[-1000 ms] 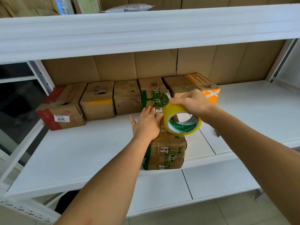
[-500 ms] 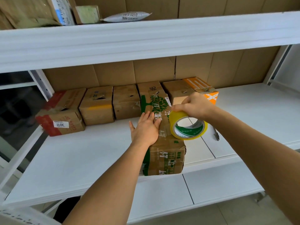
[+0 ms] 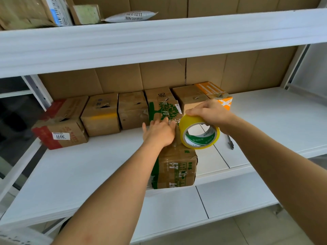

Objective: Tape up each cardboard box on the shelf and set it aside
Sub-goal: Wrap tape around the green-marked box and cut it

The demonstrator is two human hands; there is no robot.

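Observation:
A brown cardboard box with green print stands at the front edge of the white shelf. My left hand lies flat on its top, fingers straight and pointing away. My right hand grips a yellow tape roll by its upper rim, held on edge over the box's right top side. Behind, a row of boxes lines the back: a red-and-brown one, two plain brown ones, a green-tree printed one, another brown one and an orange one.
A dark pen-like tool lies on the shelf right of the tape. Cardboard sheets line the back wall. The upper shelf overhangs, holding a grey mailer bag and packages. Bare shelf surface stretches to the right and front left.
The tape roll has shifted a little to the right and back along the box top with my right hand. My left hand stays flat on the box. The camera tilted slightly upward.

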